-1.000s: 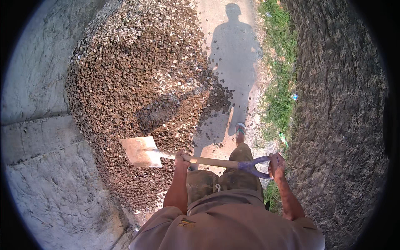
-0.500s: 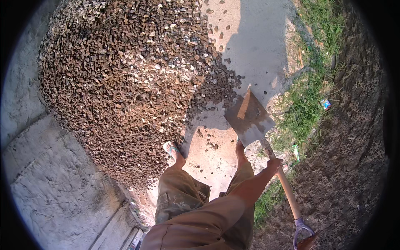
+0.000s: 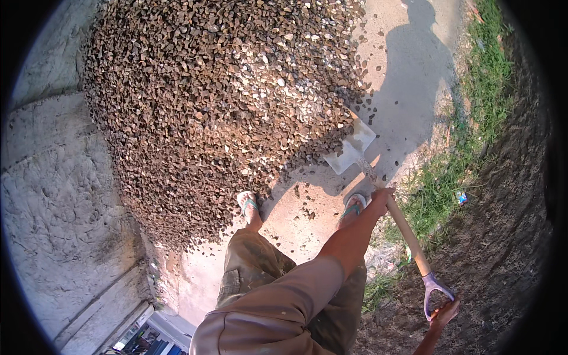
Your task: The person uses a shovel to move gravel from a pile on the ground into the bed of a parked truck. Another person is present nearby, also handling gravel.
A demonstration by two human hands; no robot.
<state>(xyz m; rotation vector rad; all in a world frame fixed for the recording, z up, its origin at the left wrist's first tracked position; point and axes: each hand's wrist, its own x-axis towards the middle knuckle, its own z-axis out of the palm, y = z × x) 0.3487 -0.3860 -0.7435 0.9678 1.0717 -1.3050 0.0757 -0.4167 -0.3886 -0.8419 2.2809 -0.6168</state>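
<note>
My left hand (image 3: 383,196) is wrapped around the wooden shaft of a shovel (image 3: 407,232), just above its metal socket. My right hand (image 3: 445,312) is closed on the purple D-shaped grip at the other end. The flat square shovel blade (image 3: 360,139) lies low against the right edge of a heap of gravel (image 3: 195,112). Its front edge reaches in among the stones, and some stones hide part of it.
My sandalled feet (image 3: 248,204) stand on pale concrete (image 3: 302,228) beside the heap. A grey wall (image 3: 65,207) runs along the left. Grass (image 3: 488,89) and dark soil (image 3: 503,236) border the right, with a small blue wrapper (image 3: 461,197). My shadow falls ahead.
The shovel blade has gone from raised above the concrete to down against the gravel's edge. Both hands have kept their hold while moving forward with it. The view has shifted too.
</note>
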